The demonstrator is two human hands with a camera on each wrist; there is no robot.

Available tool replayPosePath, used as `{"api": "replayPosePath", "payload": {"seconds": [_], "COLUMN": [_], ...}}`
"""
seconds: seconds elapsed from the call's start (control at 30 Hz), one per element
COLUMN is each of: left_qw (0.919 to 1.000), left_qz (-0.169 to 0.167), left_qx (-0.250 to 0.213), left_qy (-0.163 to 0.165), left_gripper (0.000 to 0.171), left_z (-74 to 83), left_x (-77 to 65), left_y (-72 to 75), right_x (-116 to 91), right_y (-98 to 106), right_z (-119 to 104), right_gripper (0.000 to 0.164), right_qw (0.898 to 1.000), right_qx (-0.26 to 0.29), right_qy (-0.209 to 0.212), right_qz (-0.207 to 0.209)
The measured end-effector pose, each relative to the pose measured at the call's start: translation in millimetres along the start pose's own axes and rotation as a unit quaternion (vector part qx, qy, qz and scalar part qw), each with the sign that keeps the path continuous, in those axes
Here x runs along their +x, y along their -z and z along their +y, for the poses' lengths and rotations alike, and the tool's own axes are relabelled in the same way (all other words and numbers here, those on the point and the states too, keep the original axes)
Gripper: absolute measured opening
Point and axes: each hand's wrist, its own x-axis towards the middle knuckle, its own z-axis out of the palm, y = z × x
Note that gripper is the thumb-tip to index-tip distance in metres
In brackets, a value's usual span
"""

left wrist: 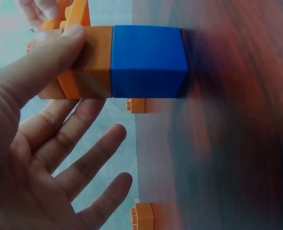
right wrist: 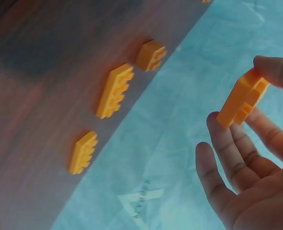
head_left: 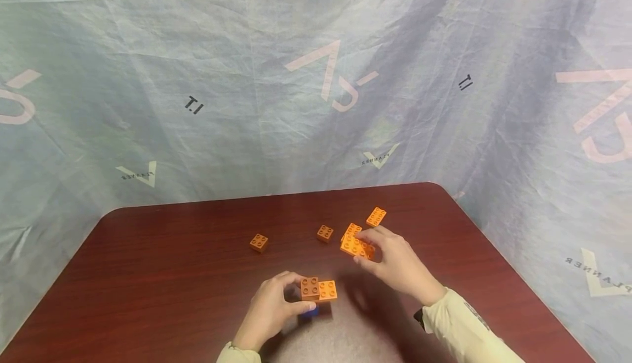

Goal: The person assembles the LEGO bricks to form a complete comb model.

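My left hand (head_left: 270, 304) grips a stack of toy building bricks between thumb and fingers. A blue brick (left wrist: 148, 61) forms its bottom, close to the tabletop, with an orange-brown brick (left wrist: 96, 72) above it. On top sits a brown four-stud brick (head_left: 309, 286), and beside that an orange studded brick (head_left: 328, 290) juts out to the right. My right hand (head_left: 399, 259) pinches a flat orange brick (right wrist: 239, 98) by its edges, up and to the right of the stack. In the head view this brick partly covers another orange brick (right wrist: 115, 91) on the table.
On the dark red wooden table (head_left: 163, 275) lie two small brown-orange bricks, one left (head_left: 259, 242) and one nearer the middle (head_left: 325, 233). An orange brick (head_left: 376, 216) lies farther back on the right. Printed grey cloth (head_left: 247, 105) hangs behind the table.
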Motion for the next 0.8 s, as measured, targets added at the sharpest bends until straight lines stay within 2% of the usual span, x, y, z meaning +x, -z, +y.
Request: {"api": "replayPosePath", "payload": {"seconds": [0.3,0.5,0.67,0.8], "left_qw": [0.9999,0.9996,0.9997,0.9997], "left_qz": [0.001,0.003,0.0,0.0], "left_qx": [-0.004,-0.013,-0.012,-0.01], "left_qy": [-0.009,-0.024,-0.019,-0.02], "left_gripper": [0.041,0.04,0.042,0.039], "left_z": [-0.8,-2.4,-2.4,-1.9], "left_x": [-0.2,-0.9,-0.4,-0.1], "left_y": [-0.1,0.2,0.4,0.1], "right_x": [3,4,6,7], "right_y": [1,-5,-13,-17], "right_z": [-22,-34,-40,-44], "right_gripper": [0.037,0.034,0.032,0.033], "right_qw": [0.996,0.989,0.984,0.982], "right_qx": [0.016,0.043,0.053,0.05], "right_qy": [0.072,0.103,0.126,0.129], "right_qz": [-0.045,-0.095,-0.116,-0.129]}}
